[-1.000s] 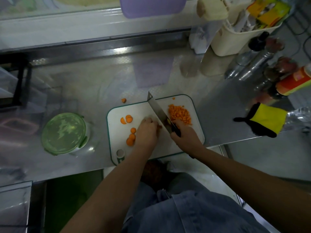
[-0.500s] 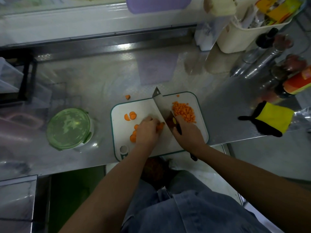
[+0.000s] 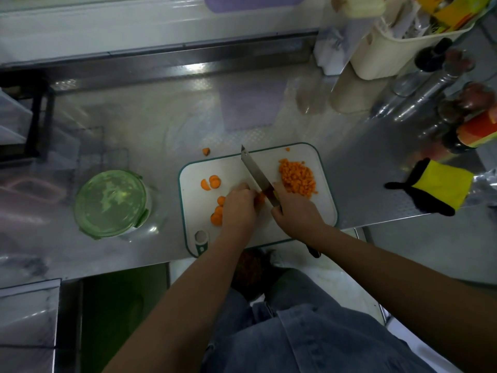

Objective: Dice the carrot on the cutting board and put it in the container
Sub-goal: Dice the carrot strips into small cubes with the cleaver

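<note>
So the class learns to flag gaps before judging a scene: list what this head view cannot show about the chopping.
Head view throughout.
1. The carrot piece being cut: mostly covered by the left hand.
2. The knife handle: mostly hidden inside the right hand.
3. What the container holds: the green lid covers it.
4. The orange-labelled bottle: cut off by the right edge, label blurred.

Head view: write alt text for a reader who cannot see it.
A person's right hand grips a knife over a carrot piece that the left hand holds on a white cutting board. Diced carrot is piled on the board's right, round slices lie on its left, and a green-lidded container stands further left.
</note>
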